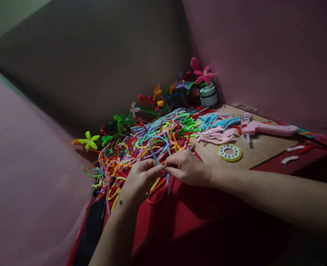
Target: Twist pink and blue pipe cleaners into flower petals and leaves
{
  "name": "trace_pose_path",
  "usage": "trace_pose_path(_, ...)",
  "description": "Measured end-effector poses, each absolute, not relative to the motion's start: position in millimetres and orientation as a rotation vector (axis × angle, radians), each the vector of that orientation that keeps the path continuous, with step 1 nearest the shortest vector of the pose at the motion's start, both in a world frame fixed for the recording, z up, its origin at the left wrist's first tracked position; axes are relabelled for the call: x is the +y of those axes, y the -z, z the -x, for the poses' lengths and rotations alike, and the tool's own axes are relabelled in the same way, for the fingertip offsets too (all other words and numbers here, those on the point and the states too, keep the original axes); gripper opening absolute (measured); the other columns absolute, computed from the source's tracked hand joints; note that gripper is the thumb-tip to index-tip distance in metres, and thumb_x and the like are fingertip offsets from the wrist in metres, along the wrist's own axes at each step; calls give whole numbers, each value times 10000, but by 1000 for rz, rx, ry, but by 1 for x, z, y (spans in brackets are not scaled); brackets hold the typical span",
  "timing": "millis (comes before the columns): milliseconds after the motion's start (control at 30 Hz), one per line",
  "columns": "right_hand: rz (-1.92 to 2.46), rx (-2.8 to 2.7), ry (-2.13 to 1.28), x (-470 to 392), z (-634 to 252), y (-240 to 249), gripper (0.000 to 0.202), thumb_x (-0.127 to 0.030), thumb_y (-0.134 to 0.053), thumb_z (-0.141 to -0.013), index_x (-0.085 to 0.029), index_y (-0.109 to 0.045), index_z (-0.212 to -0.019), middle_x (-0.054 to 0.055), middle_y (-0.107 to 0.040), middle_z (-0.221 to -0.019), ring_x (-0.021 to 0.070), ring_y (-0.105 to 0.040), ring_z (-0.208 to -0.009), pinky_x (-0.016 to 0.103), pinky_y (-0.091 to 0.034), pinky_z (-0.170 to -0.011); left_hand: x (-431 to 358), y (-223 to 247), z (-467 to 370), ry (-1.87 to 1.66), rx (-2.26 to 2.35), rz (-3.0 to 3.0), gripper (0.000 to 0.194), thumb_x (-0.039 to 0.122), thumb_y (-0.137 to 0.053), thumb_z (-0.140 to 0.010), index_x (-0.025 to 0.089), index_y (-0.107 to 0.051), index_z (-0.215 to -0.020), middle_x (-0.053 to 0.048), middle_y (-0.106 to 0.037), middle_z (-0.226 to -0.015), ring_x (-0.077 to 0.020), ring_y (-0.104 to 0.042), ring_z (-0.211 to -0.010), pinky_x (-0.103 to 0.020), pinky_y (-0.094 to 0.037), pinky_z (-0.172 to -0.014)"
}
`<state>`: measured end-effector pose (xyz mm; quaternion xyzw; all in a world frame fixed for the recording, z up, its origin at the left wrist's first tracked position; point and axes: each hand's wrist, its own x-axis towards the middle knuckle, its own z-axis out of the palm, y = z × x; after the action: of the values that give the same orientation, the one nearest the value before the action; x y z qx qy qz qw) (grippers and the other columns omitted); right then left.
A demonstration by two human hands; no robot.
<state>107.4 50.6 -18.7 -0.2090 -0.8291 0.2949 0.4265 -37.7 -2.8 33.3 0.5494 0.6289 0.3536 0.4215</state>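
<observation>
My left hand (pixel 140 179) and my right hand (pixel 189 168) meet over the front of the pile, thumbs and fingertips pinched together. Between them is a light blue pipe cleaner (pixel 153 149), with lengths rising above the fingers and an end hanging below. The exact crossing point is hidden by my fingertips. Behind and left of my hands spreads a tangled heap of coloured pipe cleaners (pixel 141 142). A red looped pipe cleaner (pixel 156 199) lies just under my hands.
A pink glue gun (pixel 271 128) rests on a brown board (pixel 254 157), near a yellow-rimmed tape roll (pixel 230 152) and shaped pink pieces (pixel 217 135) and blue pieces (pixel 210 121). Pipe-cleaner flowers (pixel 205 75) and a lidded container (pixel 208 96) stand behind. A black flat object (pixel 90 229) lies left.
</observation>
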Motion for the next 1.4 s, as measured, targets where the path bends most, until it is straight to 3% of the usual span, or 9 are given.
trace_pose_path(100,395,-2111,-151,45,-110,20,194,-162,-460,-755,-144,-558,-588,59,-584,-591,140,-484,-575,284,-331,-585,0,-23,39,-926,1301,-885,209,230,-659,-610,133,-495,-526,36,-388,-457,-57,-328,-414,-202,-304,-438)
trace_pose_path(167,354,-2081,-50,45,-111,20,195,-168,-458,-764,-142,-570,-606,64,-586,-591,149,-489,-581,292,-341,-596,-2,-20,40,-945,1198,-789,202,227,-654,-622,130,-497,-540,49,-368,-447,-48,-311,-396,-203,-329,-437)
trace_pose_path(367,389,-1869,-777,48,-111,14,153,-148,-500,-771,-128,-641,-716,48,-630,-669,124,-553,-626,233,-397,-598,-14,-36,38,-1208,1540,-1293,162,283,-684,-662,135,-628,-697,-21,-580,-622,-103,-522,-561,-205,-409,-545)
trace_pose_path(533,333,-1752,-1278,48,-113,6,146,-184,-525,-774,-118,-649,-732,28,-636,-688,117,-568,-640,220,-412,-590,-25,-46,33,-1259,1619,-1962,151,222,-697,-634,221,-694,-785,-48,-603,-845,-185,-557,-819,-267,-438,-734)
trace_pose_path(700,348,-1797,-1182,44,-114,5,135,-159,-528,-767,-129,-637,-692,14,-620,-630,104,-549,-596,212,-402,-568,-27,-54,32,-1100,1772,-2267,42,255,-649,-695,229,-677,-677,-34,-578,-809,-167,-524,-776,-258,-408,-711)
trace_pose_path(933,392,-1842,-546,43,-111,15,147,-112,-493,-726,-134,-583,-612,64,-595,-619,141,-531,-615,261,-393,-611,-9,-40,30,-935,1516,-1477,238,347,-534,-788,157,-531,-645,14,-473,-580,-84,-385,-526,-208,-325,-518)
trace_pose_path(1000,408,-1816,-650,46,-109,15,152,-127,-478,-744,-131,-594,-646,74,-607,-657,149,-541,-650,272,-404,-639,-5,-35,25,-1055,1521,-1466,226,328,-542,-785,157,-506,-641,26,-458,-565,-76,-376,-519,-196,-316,-508)
trace_pose_path(1200,466,-1537,-1598,55,-107,8,137,-226,-536,-727,-116,-595,-673,25,-585,-604,109,-535,-558,231,-426,-559,-2,-36,24,-1198,1639,-1614,200,265,-543,-782,166,-479,-619,44,-441,-550,-68,-388,-517,-172,-340,-505)
trace_pose_path(1400,588,-1546,-1416,58,-104,12,124,-153,-514,-703,-120,-576,-601,-11,-547,-547,79,-480,-519,202,-375,-531,2,-15,32,-1343,1903,-2123,100,245,-542,-785,177,-612,-803,-3,-605,-690,-115,-552,-630,-220,-428,-604)
